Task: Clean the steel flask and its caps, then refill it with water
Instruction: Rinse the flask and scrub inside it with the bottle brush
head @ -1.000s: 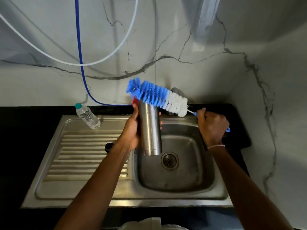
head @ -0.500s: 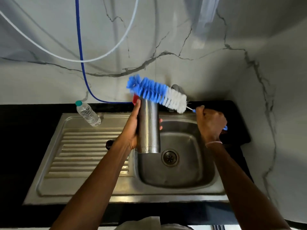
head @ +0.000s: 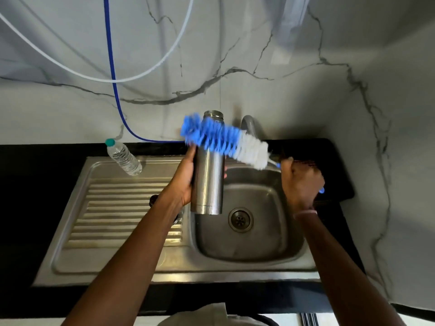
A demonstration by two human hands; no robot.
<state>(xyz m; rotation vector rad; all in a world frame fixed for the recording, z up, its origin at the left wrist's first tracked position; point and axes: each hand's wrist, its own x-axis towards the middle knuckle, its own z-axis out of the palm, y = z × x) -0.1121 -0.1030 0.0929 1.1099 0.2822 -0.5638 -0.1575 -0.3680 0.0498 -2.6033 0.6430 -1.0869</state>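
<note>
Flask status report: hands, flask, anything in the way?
Left hand grips steel flask upright over sink, cap off. Right hand holds bottle brush across its neck, not inside. Mouth unobstructed.

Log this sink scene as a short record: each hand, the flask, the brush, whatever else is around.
left hand: holds steel flask by its body, over the sink
steel flask: upright, mouth uncapped
right hand: grips bottle brush handle
bottle brush: bristles across flask's outside, below the neck; blurred
plastic bottle: capped, on the drainboard's far left
</note>
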